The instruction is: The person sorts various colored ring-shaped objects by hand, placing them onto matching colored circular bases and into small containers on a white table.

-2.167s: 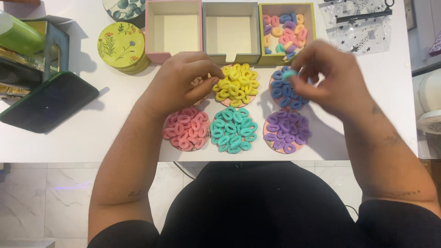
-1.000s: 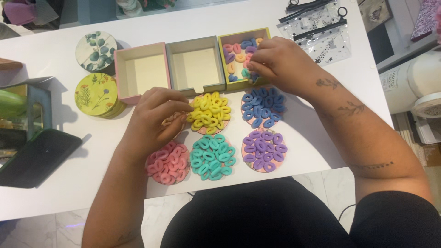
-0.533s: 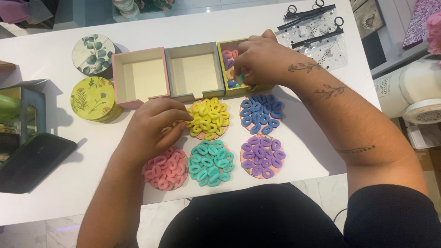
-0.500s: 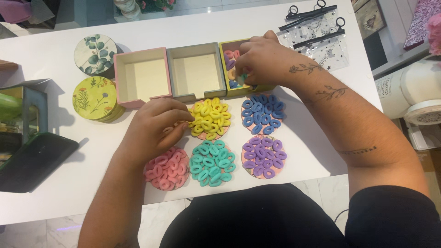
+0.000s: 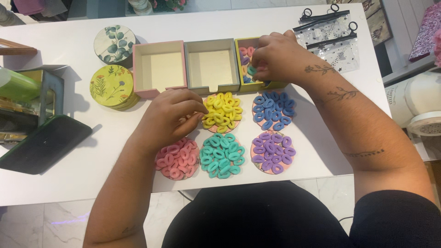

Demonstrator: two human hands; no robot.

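Five piles of small hair bands lie on round coasters near the table's front edge: pink [image 5: 177,158], teal [image 5: 222,155], purple [image 5: 273,152], yellow [image 5: 223,112] and blue [image 5: 273,109]. My right hand [image 5: 280,57] reaches into the yellow-green box [image 5: 239,64] of mixed bands. Its fingertips pinch at a teal band [image 5: 251,70]. My left hand [image 5: 170,117] rests on the table with curled fingers. Its fingertips touch the edge of the yellow pile, and nothing shows in it.
An empty pink box [image 5: 137,69] and an empty grey box [image 5: 187,64] stand left of the mixed box. Two round floral tins [image 5: 112,85] sit further left, with a dark phone [image 5: 43,142] and a metal holder [image 5: 50,89] beyond. Clear zip pouches [image 5: 328,34] lie at back right.
My right hand left the blue pile and went up into the yellow-green box. My left hand stayed beside the yellow pile. The view shifted a little.
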